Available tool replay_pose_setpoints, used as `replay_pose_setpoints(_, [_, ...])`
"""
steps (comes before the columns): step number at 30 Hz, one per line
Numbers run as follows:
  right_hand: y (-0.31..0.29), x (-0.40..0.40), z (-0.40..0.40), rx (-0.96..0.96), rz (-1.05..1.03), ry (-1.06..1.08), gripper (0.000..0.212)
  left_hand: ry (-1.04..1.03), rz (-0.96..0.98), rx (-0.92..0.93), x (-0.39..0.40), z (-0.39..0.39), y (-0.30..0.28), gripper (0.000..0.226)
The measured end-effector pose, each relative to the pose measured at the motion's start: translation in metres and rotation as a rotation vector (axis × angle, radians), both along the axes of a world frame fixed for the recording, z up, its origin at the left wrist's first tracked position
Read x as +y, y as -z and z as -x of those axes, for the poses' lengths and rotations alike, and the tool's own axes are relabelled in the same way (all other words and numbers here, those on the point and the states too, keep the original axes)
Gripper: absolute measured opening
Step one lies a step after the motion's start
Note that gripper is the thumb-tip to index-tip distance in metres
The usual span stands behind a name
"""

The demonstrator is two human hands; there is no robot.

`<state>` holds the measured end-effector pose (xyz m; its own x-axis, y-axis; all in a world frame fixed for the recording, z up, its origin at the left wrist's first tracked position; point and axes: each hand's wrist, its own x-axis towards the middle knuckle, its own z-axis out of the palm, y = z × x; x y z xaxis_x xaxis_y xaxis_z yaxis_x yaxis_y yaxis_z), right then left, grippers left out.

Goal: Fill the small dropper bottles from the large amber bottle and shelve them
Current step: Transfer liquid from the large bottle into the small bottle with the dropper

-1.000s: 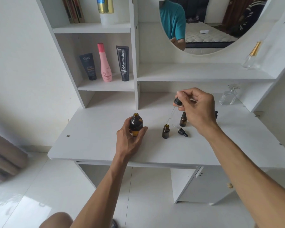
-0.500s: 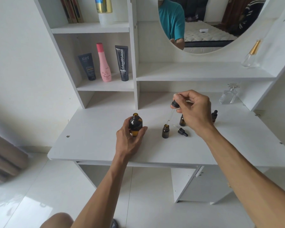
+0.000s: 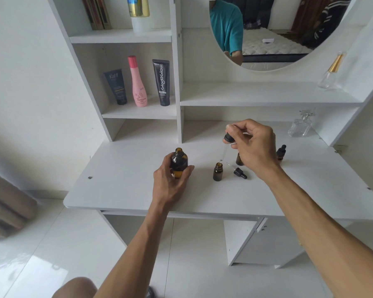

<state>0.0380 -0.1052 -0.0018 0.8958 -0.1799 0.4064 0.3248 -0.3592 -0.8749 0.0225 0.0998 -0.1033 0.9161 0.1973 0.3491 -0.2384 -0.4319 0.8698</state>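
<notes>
Right hand [image 3: 253, 147] has lowered; pinched dropper [image 3: 227, 140] tip now at open small bottle [image 3: 218, 172] mouth on desk [image 3: 121, 190]. Left hand [image 3: 170, 179] unchanged, gripping uncapped large amber bottle [image 3: 178, 163]. Risk: narrow mouth, unsteadied bottle, so drips or tipping. Loose dropper cap [image 3: 240, 172] just beside.

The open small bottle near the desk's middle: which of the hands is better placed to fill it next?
The right hand. It pinches the dropper with its tip just above the open small bottle. The left hand grips the large amber bottle.
</notes>
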Motion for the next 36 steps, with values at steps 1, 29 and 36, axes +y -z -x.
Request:
replay_pose_setpoints(1, [0.0000,0.0005,0.0001,0.001,0.004,0.000,0.014,0.001,-0.003,-0.003,-0.0002,0.0002,-0.0002,0.040])
replay_pose_setpoints(29, [0.0005,0.0017,-0.0026,-0.046,0.149,-0.003,0.021,0.002,-0.014,0.000,0.0014,-0.0024,0.0022,0.042])
replay_pose_setpoints(36, [-0.0008,0.0023,-0.0022,-0.053,0.163,-0.006,0.022,0.009,-0.008,-0.005,0.0018,-0.0022,0.0027,0.042])
